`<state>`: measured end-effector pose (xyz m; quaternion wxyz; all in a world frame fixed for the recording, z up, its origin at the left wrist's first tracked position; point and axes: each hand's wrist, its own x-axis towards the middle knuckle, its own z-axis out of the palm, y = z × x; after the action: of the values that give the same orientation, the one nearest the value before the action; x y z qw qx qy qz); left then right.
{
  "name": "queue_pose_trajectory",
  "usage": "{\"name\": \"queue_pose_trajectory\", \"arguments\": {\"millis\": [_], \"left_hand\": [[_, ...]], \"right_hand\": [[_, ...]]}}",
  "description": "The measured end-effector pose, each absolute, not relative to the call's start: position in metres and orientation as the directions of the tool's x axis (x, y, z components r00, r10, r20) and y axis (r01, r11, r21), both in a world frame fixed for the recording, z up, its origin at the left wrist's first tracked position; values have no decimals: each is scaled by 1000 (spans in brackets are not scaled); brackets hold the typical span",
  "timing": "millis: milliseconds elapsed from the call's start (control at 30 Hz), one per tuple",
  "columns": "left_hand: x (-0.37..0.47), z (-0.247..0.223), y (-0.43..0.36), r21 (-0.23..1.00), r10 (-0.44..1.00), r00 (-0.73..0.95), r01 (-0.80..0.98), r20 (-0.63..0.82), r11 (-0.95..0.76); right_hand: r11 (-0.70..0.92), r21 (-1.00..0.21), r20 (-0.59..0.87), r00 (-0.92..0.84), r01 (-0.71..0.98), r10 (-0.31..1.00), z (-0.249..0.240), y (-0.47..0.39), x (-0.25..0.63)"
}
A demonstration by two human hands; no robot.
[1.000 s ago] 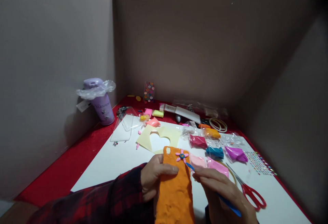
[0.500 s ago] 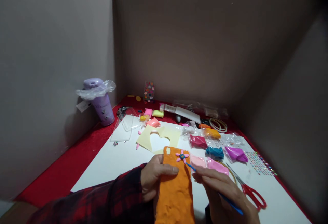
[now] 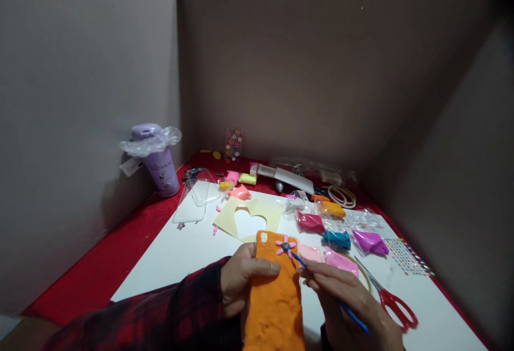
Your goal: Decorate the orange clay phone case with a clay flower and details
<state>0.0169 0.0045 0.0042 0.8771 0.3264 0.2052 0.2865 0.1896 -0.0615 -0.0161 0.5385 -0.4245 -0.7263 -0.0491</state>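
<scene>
An orange clay-covered phone case stands tilted toward me, its surface lumpy, with a camera cutout at the top left. My left hand grips its left edge, thumb over the front. Near the top right of the case sits a flower with pink petals and a dark blue centre with a bit of orange. My right hand is closed on a thin blue tool, whose tip is by the flower's lower right petals. Whether the tip touches the clay cannot be made out.
Yellow paper with a heart cutout lies behind the case. Wrapped clay packs, including a teal one, lie to the right beside red-handled scissors. Clear cases and a purple tumbler are at the left.
The blue tool's tip has shifted slightly, and its rear end has moved a little left and up with my right hand. My left hand and the case are almost still.
</scene>
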Motion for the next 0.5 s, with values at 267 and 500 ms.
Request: {"name": "queue_pose_trajectory", "arguments": {"millis": [267,500], "left_hand": [[17,5,5,697,641,749,-370,-167,614],[17,4,5,698,631,757,-362,-167,618]], "right_hand": [[629,-385,819,-64,675,570,-15,-62,188],[634,-399,822,-48,662,568,-16,-64,190]]}}
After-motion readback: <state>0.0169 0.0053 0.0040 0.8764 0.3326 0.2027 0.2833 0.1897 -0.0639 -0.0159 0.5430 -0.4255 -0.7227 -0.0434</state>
